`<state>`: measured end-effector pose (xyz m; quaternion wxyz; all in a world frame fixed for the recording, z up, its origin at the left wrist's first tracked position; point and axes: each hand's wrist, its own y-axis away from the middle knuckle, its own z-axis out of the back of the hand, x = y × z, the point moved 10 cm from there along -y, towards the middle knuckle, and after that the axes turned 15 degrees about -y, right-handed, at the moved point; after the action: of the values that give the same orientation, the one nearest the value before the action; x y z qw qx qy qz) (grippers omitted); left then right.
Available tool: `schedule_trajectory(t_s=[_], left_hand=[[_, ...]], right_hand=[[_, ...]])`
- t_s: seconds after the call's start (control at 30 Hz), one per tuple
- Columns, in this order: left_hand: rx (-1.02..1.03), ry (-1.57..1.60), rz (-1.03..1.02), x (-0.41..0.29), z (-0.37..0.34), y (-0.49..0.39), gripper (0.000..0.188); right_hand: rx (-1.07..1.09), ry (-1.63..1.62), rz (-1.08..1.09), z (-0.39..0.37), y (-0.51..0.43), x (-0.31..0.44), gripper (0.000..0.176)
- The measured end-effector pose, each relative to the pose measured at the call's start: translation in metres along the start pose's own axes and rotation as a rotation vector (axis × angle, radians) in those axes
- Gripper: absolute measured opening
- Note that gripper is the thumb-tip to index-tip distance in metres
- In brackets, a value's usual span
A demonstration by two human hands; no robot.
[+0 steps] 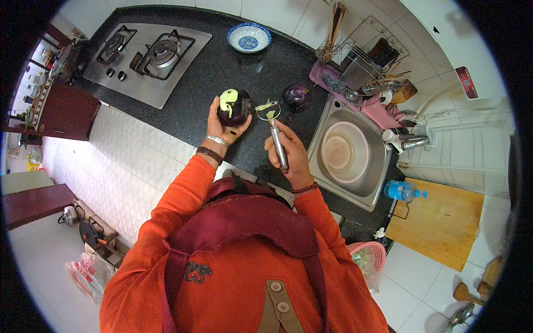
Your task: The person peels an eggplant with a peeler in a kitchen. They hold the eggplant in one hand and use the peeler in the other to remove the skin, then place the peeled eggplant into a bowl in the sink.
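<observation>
A round dark purple eggplant (237, 111) rests in my left hand (225, 130), above the dark stone counter (183, 120). Pale green flesh shows on its upper left where skin is gone. My right hand (291, 150) grips the metal handle of a peeler (278, 143). The peeler's looped head is just right of the eggplant, apart from it, and bits of pale peel cling to it. A second eggplant (296, 98), unpeeled as far as I can see, lies on the counter beyond the peeler.
A blue-and-white bowl (249, 38) stands at the back, right of the gas stove (150, 58). The steel sink (316, 166) holds a pale plastic basin (366, 154) with water. Beside it are a pink drying rack (322, 77), a blue-labelled bottle (399, 190) and a wooden cutting board (441, 224).
</observation>
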<state>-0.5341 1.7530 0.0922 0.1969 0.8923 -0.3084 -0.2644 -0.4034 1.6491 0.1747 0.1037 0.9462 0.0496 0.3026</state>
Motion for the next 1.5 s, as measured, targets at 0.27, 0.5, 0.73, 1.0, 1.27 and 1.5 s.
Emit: schedule_trajectory(t_s=[0.27,0.5,0.73,1.0,1.27,1.5], left_hand=[[0.161,0.071,0.057,0.007,-0.023,0.011,0.067],[0.413,0.120,0.188,0.014,-0.053,0.025,0.085],[0.382,0.022,0.121,0.016,-0.050,0.024,0.076],[0.294,-0.036,0.032,0.006,-0.046,0.022,0.076],[0.295,-0.036,-0.003,-0.002,-0.040,0.017,0.077],[0.221,-0.089,0.029,0.006,-0.033,0.018,0.072]], right_hand=[[-0.089,0.204,0.065,0.013,-0.002,0.013,0.039],[-0.178,0.510,0.087,0.033,-0.002,0.013,0.041],[-0.218,0.433,0.062,0.028,0.000,0.010,0.041],[-0.196,0.418,0.071,0.035,0.002,0.008,0.040],[-0.200,0.300,0.027,0.034,0.006,0.003,0.039],[-0.188,0.495,0.143,0.022,0.009,0.017,0.041]])
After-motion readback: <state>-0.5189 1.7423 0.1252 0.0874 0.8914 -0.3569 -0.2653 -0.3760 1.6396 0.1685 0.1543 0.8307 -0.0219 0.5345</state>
